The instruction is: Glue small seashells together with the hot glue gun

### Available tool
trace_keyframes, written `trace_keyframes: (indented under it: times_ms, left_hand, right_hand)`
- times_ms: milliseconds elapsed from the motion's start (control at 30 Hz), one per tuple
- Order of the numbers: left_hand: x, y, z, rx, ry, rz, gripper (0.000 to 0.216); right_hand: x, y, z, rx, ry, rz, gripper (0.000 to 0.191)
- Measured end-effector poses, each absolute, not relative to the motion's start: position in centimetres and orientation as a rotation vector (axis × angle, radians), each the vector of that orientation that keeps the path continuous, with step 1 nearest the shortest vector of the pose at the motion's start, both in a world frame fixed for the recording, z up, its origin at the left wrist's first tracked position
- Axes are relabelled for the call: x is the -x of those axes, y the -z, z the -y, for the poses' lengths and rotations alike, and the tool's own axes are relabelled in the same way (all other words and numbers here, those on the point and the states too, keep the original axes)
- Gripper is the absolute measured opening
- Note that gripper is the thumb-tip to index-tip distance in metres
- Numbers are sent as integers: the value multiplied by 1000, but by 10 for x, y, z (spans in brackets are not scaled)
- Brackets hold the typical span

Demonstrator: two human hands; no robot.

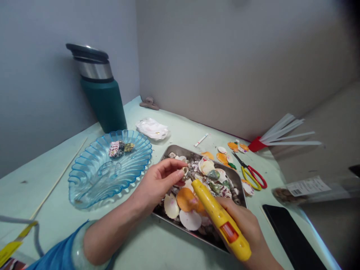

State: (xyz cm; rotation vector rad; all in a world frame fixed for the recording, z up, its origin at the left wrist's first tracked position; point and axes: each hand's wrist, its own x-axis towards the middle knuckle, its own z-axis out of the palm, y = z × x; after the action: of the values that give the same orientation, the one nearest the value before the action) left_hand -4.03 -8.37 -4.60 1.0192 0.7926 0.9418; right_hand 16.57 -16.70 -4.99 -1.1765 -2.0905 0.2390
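My left hand (157, 183) pinches a small pale seashell (185, 171) above a metal tray (168, 152) filled with several seashells. My right hand (247, 228) grips a yellow glue gun (221, 219), its nozzle touching the small shell. To the left a blue shell-shaped glass dish (92, 176) holds a few glued shells (119, 148).
A green thermos (99, 90) stands at the back left. A crumpled white packet (152, 128), yellow-red scissors (253, 174), loose shells (225, 155), a bundle of white glue sticks (284, 133), a black phone (289, 234) and a thin wooden stick (60, 176) lie on the pale green table.
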Motion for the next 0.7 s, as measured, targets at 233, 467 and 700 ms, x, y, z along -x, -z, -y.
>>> trace_keyframes:
  times_ms: [233, 467, 700]
  left_hand:
    - [40, 45, 85, -1014, -953, -807, 23]
    - [40, 45, 85, -997, -969, -806, 23]
    - [40, 48, 85, -1012, -984, -794, 24]
  right_hand:
    - [-166, 47, 169, 1186, -226, 2065, 22]
    - [-168, 50, 171, 1186, -243, 2065, 23]
    - [-166, 50, 168, 1170, -217, 2067, 22]
